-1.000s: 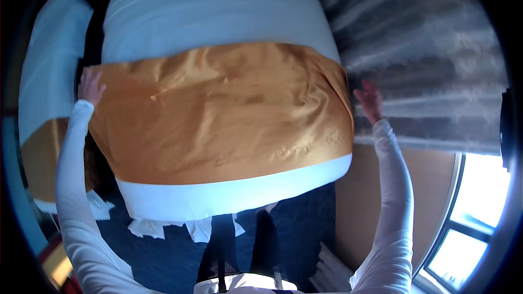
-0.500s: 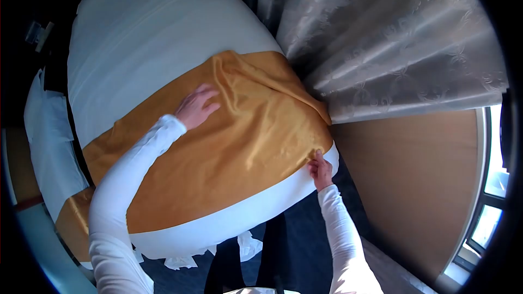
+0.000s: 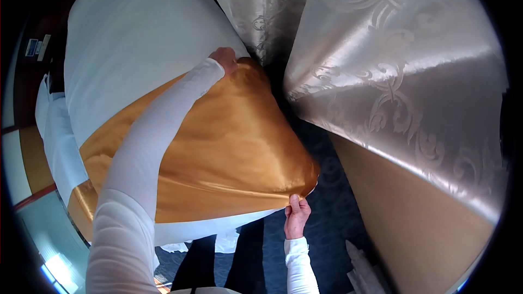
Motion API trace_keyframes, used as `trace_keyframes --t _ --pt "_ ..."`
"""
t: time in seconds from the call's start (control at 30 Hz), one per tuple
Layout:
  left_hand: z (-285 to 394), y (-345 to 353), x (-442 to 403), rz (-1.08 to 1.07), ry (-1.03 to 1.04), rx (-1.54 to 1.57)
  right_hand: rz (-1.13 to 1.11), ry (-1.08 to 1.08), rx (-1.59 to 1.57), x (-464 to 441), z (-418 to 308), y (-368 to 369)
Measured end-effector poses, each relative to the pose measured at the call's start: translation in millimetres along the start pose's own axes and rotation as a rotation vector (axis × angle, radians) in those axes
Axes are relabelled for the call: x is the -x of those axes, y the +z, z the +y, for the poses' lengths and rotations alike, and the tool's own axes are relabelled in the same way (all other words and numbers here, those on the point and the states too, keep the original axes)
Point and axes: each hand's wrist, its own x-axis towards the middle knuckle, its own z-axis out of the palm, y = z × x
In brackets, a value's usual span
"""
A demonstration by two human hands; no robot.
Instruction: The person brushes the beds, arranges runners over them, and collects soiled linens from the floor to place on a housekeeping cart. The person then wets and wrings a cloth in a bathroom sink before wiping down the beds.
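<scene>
A shiny gold bed runner lies across the foot of a bed with a white cover. My left hand is closed on the runner's far edge, near the bed's right side. At the near right corner, my right hand pinches the runner's near edge between thumb and fingers. The cloth is drawn fairly smooth between my hands, with a few creases toward the near edge. A strip of white bedding shows below it.
A patterned silvery curtain hangs close on the right, above a beige panel. Dark blue carpet runs beside the bed. At left stands a second bed with white bedding and a gold runner.
My left hand has moved up and right and closed on the runner's far edge. My right hand has come lower and left with the near edge, and the bunched folds have flattened.
</scene>
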Motion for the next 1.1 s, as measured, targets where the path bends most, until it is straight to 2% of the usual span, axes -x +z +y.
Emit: trace_keyframes --t 0.03,0.1,0.13,0.17,0.23,0.27,0.3,0.33,0.37,0.43,0.47,0.53,0.57,0.6,0.63,0.67,0.7,0.73,0.77,0.8,0.83,0.87,0.93,1.0,1.03,1.1 --pt "0 12 -7 0.411 0.156 -0.043 0.000 -0.024 0.016 -5 -11 6" --pt "15 -8 -19 0.505 0.105 0.241 0.031 -0.082 -0.011 -21 -32 15" --pt "26 -25 -24 0.543 0.204 0.283 0.067 -0.116 -0.059 -31 -42 17" --pt "35 -33 -37 0.552 0.246 0.429 0.055 -0.160 -0.094 -44 -53 17" --pt "48 -32 -80 0.306 0.439 0.557 0.053 -0.211 -0.181 -70 -72 16" --pt "68 -38 -61 0.202 0.274 0.545 0.075 -0.205 -0.153 -92 -69 3" --pt "85 -23 -53 0.163 0.220 0.561 0.074 -0.172 -0.110 -104 -73 -3" --pt "101 -8 -47 0.126 0.166 0.575 0.242 -0.154 -0.001 -113 -76 -2" --pt "117 15 -19 0.302 0.123 0.510 0.301 -0.179 0.139 -115 -78 -4" --pt "121 40 52 0.424 0.282 0.728 0.246 -0.399 0.405 -104 -78 0" --pt "116 65 82 0.617 0.351 0.855 0.185 -0.520 0.529 -94 -77 11" --pt "87 89 162 0.702 0.346 1.094 0.095 -0.883 0.758 -59 -67 62" --pt "63 91 206 0.665 0.263 1.121 -0.013 -0.960 0.916 -49 -59 80" --pt "36 115 244 0.619 0.150 1.311 -0.129 -1.189 1.167 -36 -51 100" --pt "4 133 289 0.535 -0.091 1.407 -0.230 -1.267 1.266 -17 -36 126" --pt "-36 161 327 0.711 -0.202 1.394 -0.321 -1.353 1.362 1 -17 152" --pt "-79 192 363 0.835 -0.325 1.577 -0.422 -1.490 1.440 -3 6 168" --pt "-127 215 410 0.854 -0.481 1.775 -0.457 -1.532 1.524 1 28 188" --pt "-175 241 454 0.977 -0.670 1.791 -0.449 -1.550 1.549 3 52 208" --pt "-200 246 491 1.072 -0.908 1.587 -0.443 -1.569 1.584 5 58 224" --pt "-242 262 534 1.247 -0.836 1.736 -0.419 -1.564 1.653 10 86 243" --pt "-278 280 574 1.180 -1.165 1.685 -0.453 -1.595 1.658 20 123 260" --pt "-330 290 627 1.197 -1.378 1.667 -0.450 -1.681 1.764 48 185 301" --pt "-370 306 666 1.212 -1.325 1.840 -0.634 -1.776 1.730 106 268 333" --pt "-385 314 674 1.246 -1.340 1.885 -0.831 -1.802 1.703 140 305 347" --pt "-407 318 677 1.193 -1.193 2.251 -1.259 -1.690 1.656 212 381 366"
